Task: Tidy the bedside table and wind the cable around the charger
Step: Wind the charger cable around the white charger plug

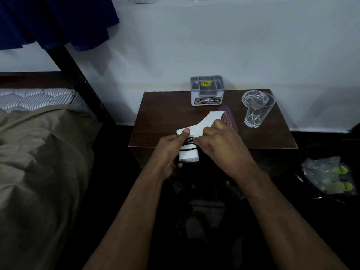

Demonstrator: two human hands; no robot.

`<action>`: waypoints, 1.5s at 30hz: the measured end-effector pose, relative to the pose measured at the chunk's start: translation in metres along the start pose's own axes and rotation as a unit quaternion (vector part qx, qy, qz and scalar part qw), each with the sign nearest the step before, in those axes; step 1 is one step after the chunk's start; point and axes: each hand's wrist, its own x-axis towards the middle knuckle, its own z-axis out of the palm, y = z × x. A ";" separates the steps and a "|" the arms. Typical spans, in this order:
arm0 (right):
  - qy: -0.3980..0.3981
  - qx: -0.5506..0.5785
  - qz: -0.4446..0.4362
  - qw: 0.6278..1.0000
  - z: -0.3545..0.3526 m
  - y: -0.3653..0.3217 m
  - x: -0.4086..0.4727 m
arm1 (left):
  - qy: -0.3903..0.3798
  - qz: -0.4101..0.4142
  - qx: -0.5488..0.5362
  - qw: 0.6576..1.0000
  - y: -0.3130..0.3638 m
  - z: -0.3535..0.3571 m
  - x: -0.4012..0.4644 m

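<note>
A bed (39,152) with an olive blanket fills the left side, a dark bedpost rising beside it under a hanging blue cloth (54,20). Right of it stands the dark wooden bedside worktop (159,117). At its back edge sits a grey-and-white compartment organiser box (207,90); at the back right a clear drinking glass (257,112) stands in front of a glass ashtray (253,95). A white sheet of paper (204,123) lies mid-worktop, partly over a purple booklet (230,119).

Over the front edge, the left hand (171,151) grips a white charger (188,154), fingers curled under it and thumb on top. Black cable (190,145) runs in several turns around the charger. The right hand (220,145) pinches the cable at the charger's upper end.

On the floor at right lies a clear plastic bag (329,176) with yellow-green contents.
</note>
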 end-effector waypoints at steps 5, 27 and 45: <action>-0.012 -0.025 -0.024 0.999 0.005 0.001 0.001 | -0.005 0.008 0.013 1.000 0.000 -0.001 -0.002; -0.141 -0.021 -0.030 0.989 0.009 0.004 0.004 | -0.034 -0.047 0.020 0.998 -0.003 0.005 -0.001; -0.033 -0.013 0.001 0.999 0.007 0.000 0.004 | -0.081 -0.092 -0.007 0.992 -0.002 0.003 -0.004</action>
